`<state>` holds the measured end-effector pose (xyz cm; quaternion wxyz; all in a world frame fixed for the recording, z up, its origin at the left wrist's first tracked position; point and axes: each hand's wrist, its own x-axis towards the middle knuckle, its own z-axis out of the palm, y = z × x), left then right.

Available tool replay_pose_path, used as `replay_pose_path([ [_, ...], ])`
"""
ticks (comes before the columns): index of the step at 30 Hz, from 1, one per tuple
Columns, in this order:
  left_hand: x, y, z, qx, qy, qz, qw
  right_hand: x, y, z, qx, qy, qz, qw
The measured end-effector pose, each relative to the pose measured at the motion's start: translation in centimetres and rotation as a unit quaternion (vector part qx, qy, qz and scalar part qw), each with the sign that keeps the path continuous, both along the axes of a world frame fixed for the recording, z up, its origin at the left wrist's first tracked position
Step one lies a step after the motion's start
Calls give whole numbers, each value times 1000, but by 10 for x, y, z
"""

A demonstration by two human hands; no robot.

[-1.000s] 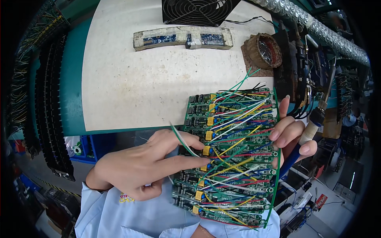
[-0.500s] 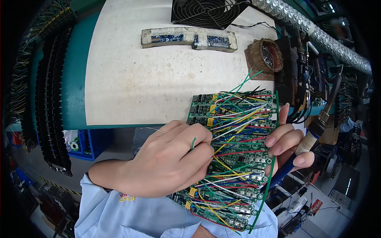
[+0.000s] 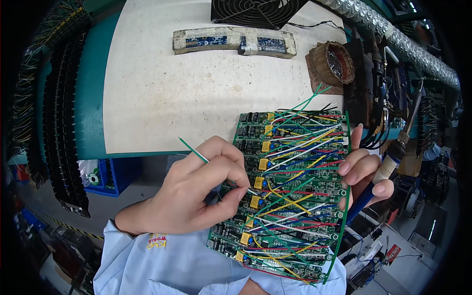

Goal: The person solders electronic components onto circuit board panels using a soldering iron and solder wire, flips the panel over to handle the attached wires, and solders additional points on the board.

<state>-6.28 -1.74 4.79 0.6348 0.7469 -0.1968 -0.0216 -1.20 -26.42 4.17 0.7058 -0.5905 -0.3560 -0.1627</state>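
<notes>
A green circuit board panel (image 3: 295,196) is tilted up in front of my chest, several rows of boards side by side with yellow parts and red, white, blue, yellow and green wires across them. My left hand (image 3: 206,184) is closed in a pinch on a wire at the panel's left edge; a green-and-white end (image 3: 194,149) sticks out behind the fingers. My right hand (image 3: 366,167) grips the panel's right edge. It also holds a soldering iron (image 3: 388,168) with a blue handle, its metal tip pointing up and away from the boards.
A long block (image 3: 211,49) with small blue boards lies on the white sheet (image 3: 162,93), below a black fan (image 3: 253,12). A round brown pot (image 3: 332,64) stands at the right, near a silver flexible duct (image 3: 393,39). Black racks (image 3: 59,118) hang at the left.
My left hand has drawn back left off the boards, uncovering the yellow parts. The wire end behind its fingers now shows longer. My right hand still holds the panel and iron.
</notes>
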Motion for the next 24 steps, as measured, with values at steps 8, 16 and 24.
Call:
replay_pose_path([
  [8, -1, -4, 5, 17, -16, -29, 999, 1, -11, 2, -47, -5, 44, 998],
  [16, -2, -4, 3, 22, -23, -19, 999, -6, 2, -1, 8, 9, -10, 1000],
  [24, -3, -3, 6, 6, 18, -45, 999, -3, 8, -1, 0, -25, -27, 999],
])
